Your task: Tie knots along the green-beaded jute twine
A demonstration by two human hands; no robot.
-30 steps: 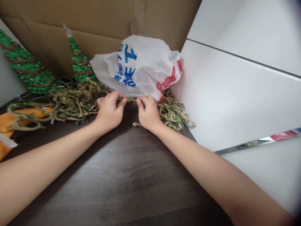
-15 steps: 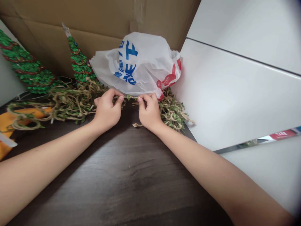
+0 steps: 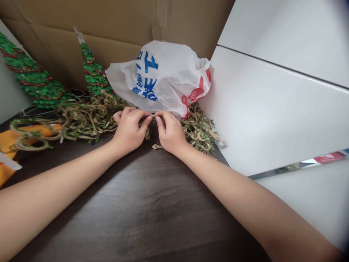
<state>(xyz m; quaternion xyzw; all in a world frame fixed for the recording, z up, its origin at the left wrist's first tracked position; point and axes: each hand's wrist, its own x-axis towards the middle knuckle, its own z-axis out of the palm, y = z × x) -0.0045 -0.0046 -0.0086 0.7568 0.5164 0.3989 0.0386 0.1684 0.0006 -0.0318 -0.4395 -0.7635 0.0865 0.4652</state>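
Observation:
My left hand [image 3: 130, 128] and my right hand [image 3: 171, 130] almost meet over the dark wooden surface, each with thumb and forefinger pinched on a short stretch of leafy twine [image 3: 153, 116]. Most of that twine is hidden by my fingers. To the left lies a tangled heap of leafy twine [image 3: 84, 118], brown cord with small green leaves. A smaller heap of the same twine [image 3: 200, 127] lies right of my right hand. Just behind both hands rests a crumpled white plastic bag [image 3: 171, 72] with blue and red print. One loose twine end [image 3: 156, 146] shows below my fingers.
Two green tinsel trees [image 3: 95, 74] stand at the back left, before a large cardboard box [image 3: 81, 14]. An orange item [image 3: 8, 140] lies at the left edge. White tiles [image 3: 272, 109] border the dark wooden surface [image 3: 147, 203] on the right.
My hands have come closer together, the left moving right and the right slightly left. The stretch of leafy twine showing between them is now shorter.

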